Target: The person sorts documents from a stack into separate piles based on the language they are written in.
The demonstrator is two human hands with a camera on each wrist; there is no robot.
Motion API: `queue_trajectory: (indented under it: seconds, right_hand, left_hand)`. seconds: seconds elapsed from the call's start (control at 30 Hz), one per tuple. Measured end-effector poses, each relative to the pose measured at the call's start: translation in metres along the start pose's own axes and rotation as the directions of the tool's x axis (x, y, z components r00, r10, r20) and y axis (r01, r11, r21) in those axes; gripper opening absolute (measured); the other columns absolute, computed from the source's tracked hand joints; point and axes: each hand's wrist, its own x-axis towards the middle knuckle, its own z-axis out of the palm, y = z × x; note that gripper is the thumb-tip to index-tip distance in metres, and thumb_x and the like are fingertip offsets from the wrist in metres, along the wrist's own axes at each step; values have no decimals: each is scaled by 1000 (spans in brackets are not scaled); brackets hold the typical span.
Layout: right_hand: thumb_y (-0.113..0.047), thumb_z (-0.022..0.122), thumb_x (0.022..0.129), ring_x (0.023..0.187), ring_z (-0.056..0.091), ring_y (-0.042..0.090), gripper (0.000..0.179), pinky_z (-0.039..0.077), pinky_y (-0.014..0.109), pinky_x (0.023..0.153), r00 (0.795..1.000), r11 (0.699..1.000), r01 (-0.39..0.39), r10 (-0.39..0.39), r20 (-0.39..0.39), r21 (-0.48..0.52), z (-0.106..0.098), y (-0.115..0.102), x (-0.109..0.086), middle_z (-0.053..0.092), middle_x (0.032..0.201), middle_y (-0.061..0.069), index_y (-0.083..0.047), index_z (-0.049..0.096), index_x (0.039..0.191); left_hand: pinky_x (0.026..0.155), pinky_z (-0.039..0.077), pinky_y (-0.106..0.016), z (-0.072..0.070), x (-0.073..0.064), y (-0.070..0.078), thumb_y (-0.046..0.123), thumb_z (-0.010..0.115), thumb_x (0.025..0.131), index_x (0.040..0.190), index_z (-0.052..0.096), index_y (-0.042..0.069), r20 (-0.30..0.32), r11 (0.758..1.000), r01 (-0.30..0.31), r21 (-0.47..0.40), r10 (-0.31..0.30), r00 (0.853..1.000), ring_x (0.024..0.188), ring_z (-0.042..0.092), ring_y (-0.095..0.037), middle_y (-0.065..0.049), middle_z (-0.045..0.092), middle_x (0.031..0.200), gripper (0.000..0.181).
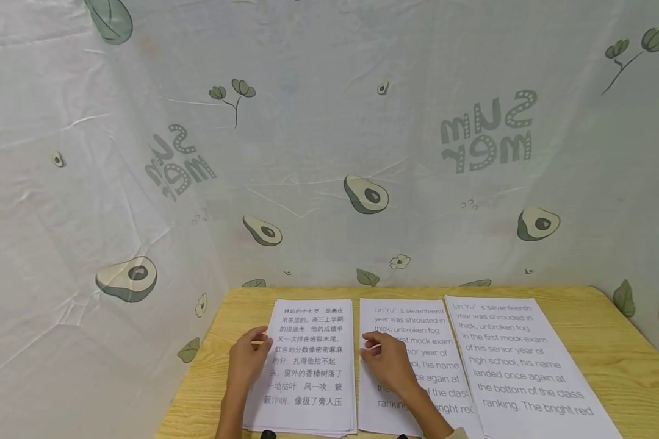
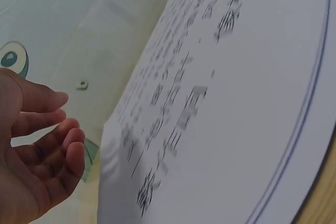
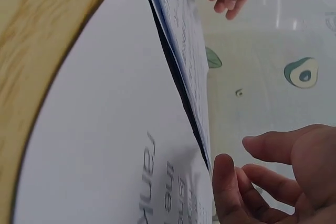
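A stack of white sheets printed with Chinese text (image 1: 313, 372) lies at the left of the three stacks. My left hand (image 1: 247, 360) is over its left edge, fingers loosely bent and holding nothing. Between this stack and the middle stack of English-printed sheets (image 1: 436, 378), my right hand (image 1: 387, 363) overlaps the middle stack's left part. Its fingers point toward the Chinese sheets, with a gap between thumb and fingertips. In the left wrist view, the left hand's fingers (image 2: 73, 153) curve beside the sheets. The right wrist view has the right hand (image 3: 278, 177) with nothing in it.
A third stack of English-printed sheets (image 1: 522, 372) lies at the right, slightly angled, its edge against the middle stack. All rest on a light wooden table (image 1: 598, 341). Behind and to the left hangs a pale curtain (image 1: 307, 122) printed with avocados and leaves.
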Motion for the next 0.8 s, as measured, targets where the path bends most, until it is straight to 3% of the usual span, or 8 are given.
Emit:
queue_trajectory:
  seconds: [0.33,0.8]
  right_hand:
    - [-10,82,91,89,72,13,35,58,26,78,997,997,-75,75,-13,-18,-39,19,-7,75,100,4,2,76,123]
    - [-16,78,94,93,74,18,43,57,27,79,986,979,-163,158,-46,-124,-97,49,-15,77,107,9,5,72,131]
  left_hand:
    - [71,55,-23,42,-13,29,11,75,97,132,72,0,57,997,-66,-50,69,996,90,72,-17,-7,75,105,37]
    - [66,52,-20,101,-30,70,16,76,98,135,72,2,186,986,-61,-157,90,978,84,64,-12,-3,72,103,39]
